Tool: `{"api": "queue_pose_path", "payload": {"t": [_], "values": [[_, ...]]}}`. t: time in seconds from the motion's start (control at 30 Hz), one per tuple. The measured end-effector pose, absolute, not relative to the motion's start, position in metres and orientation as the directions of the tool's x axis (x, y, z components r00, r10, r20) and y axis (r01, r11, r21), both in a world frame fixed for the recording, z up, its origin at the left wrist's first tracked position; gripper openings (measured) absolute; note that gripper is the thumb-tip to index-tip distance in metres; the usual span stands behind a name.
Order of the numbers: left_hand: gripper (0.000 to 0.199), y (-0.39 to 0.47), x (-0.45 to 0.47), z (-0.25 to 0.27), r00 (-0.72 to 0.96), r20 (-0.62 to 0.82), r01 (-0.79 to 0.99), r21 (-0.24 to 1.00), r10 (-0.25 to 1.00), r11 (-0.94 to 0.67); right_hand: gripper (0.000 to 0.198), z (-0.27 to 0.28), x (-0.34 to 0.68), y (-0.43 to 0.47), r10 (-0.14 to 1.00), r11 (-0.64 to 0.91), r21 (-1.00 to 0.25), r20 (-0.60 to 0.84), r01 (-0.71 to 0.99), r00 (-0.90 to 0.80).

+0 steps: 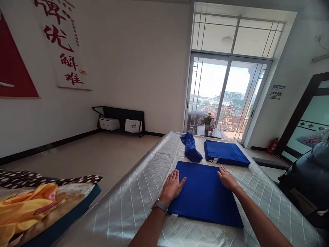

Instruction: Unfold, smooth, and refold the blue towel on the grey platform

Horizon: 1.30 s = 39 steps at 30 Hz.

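A flat blue cloth (203,195), squared off and with a small white tag at its near edge, lies on the quilted silvery mattress (133,192). On its left edge rests my left hand (172,185), fingers stretched out and thumb spread over the cloth. My right hand (227,177) lies at the far right corner of the same cloth, its fingers extended. Beyond it sits a stack of folded blue cloths (227,152), with a white tag at the front. To the left of that stack is a crumpled blue cloth (191,147).
Bedding with a yellow cloth (31,206) is at the lower left. A dark bag (308,175) stands close on the right. Past the mattress's far end are a small table (209,132) with a plant and bottle, and glass sliding doors. A low black shelf (123,115) lines the wall.
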<state>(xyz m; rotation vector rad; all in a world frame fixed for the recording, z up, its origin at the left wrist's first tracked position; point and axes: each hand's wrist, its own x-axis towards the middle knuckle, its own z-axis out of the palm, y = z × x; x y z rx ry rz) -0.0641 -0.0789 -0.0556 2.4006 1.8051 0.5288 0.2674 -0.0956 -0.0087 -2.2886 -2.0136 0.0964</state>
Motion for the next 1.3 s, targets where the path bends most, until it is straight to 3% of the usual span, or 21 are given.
{"api": "queue_pose_path", "payload": {"t": [0.53,0.73,0.87,1.1,1.3], "values": [[0.090,-0.080,-0.067,-0.045,0.228,0.140,0.948,0.192,0.963,-0.253,0.068,-0.041,0.273,-0.086,0.986,-0.139,-0.182,0.068,0.973,0.153],[0.081,-0.096,-0.049,-0.030,0.207,0.264,0.964,0.107,0.942,-0.242,0.068,-0.039,0.272,-0.089,0.985,-0.131,-0.205,0.086,0.970,0.152],[0.075,-0.101,-0.015,-0.019,0.302,0.346,0.940,0.046,0.888,-0.338,0.068,-0.038,0.272,-0.090,0.984,-0.130,-0.239,0.086,0.962,0.155],[0.067,-0.081,0.098,-0.017,0.573,0.262,0.774,0.139,0.776,-0.618,0.067,-0.039,0.272,-0.090,0.984,-0.113,-0.257,0.105,0.960,0.144],[0.062,-0.059,0.168,-0.033,0.618,0.262,0.699,0.248,0.742,-0.670,0.064,-0.045,0.278,-0.093,0.990,-0.078,-0.230,0.100,0.970,0.103]]}}
